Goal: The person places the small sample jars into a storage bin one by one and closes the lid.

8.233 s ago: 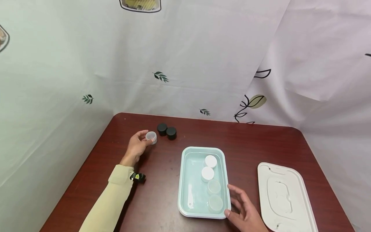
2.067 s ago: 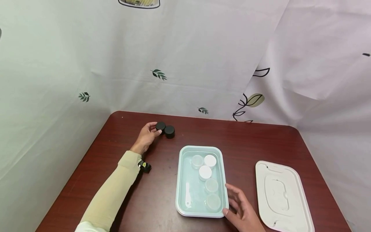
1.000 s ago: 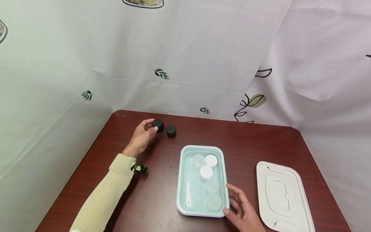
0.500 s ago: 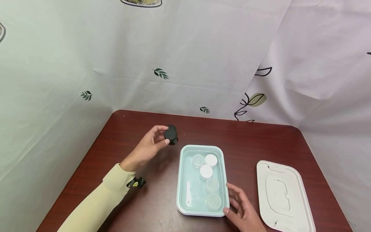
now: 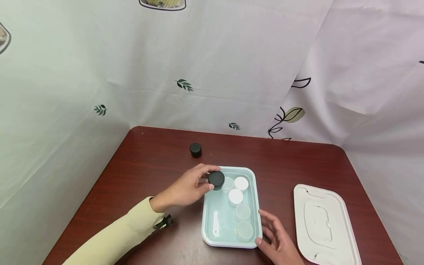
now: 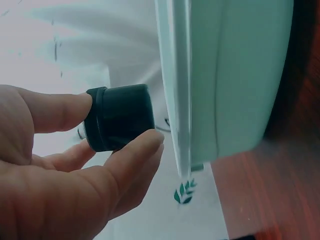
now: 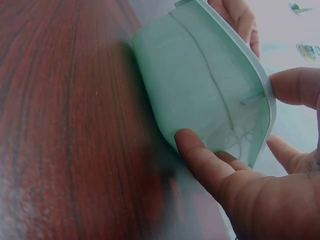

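My left hand (image 5: 208, 179) pinches a small black jar (image 5: 216, 180) between thumb and fingers, above the far left corner of a mint-green tray (image 5: 208, 221). In the left wrist view the black jar (image 6: 120, 117) hangs just beside the tray's rim (image 6: 175, 75). Inside the tray lie two white-capped jars (image 5: 241, 183) and three clear ones (image 5: 243, 211). My right hand (image 5: 269, 230) rests with spread fingers against the tray's near right corner; its thumb (image 7: 200, 155) presses the tray wall (image 7: 195, 75). A second black jar (image 5: 195, 149) stands on the table behind the tray.
A white tray lid (image 5: 326, 224) lies flat on the dark red table (image 5: 149, 165), to the right of the tray. Patterned white sheets (image 5: 212, 73) close in the table's far and left sides.
My left hand picked up one black jar from the far pair and carried it right and nearer, to the tray's far left corner. My right hand stayed at the tray.
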`<state>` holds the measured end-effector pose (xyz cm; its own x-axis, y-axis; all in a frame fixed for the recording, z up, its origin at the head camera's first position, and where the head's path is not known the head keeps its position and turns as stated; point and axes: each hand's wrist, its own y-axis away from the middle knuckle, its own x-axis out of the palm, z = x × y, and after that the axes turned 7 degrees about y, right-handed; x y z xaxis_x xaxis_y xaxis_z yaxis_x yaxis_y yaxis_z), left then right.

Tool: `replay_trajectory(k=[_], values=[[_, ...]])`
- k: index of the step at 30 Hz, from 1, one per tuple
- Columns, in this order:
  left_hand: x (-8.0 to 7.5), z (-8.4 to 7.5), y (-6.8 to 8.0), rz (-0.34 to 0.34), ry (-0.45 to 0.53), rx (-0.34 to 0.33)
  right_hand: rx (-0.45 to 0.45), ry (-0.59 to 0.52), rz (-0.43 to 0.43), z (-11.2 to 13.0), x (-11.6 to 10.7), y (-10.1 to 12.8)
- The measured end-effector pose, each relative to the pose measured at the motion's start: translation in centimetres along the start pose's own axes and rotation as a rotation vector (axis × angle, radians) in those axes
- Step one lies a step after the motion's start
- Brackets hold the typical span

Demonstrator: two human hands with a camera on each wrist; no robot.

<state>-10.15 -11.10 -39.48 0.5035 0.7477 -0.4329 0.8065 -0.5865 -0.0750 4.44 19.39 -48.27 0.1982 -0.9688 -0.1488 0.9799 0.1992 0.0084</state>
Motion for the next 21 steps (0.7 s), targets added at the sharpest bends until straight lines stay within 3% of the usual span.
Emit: replay_trajectory(k=[4, 10, 21], values=[[1.3, -0.2, -0.6, 0.031, -0.072, 0.027, 0.017, 0.007, -0.009, 0.1, 0.0, 0.0], [2.8, -0.6, -1.3, 0.08, -0.221, 0.008, -0.001, 0.006, 0.005, -0.3, 0.0, 0.0], [3.6, -1.4, -1.2, 0.149, -0.419, -0.069, 0.015, 0.001, 0.008, -0.2, -0.1, 0.1]])
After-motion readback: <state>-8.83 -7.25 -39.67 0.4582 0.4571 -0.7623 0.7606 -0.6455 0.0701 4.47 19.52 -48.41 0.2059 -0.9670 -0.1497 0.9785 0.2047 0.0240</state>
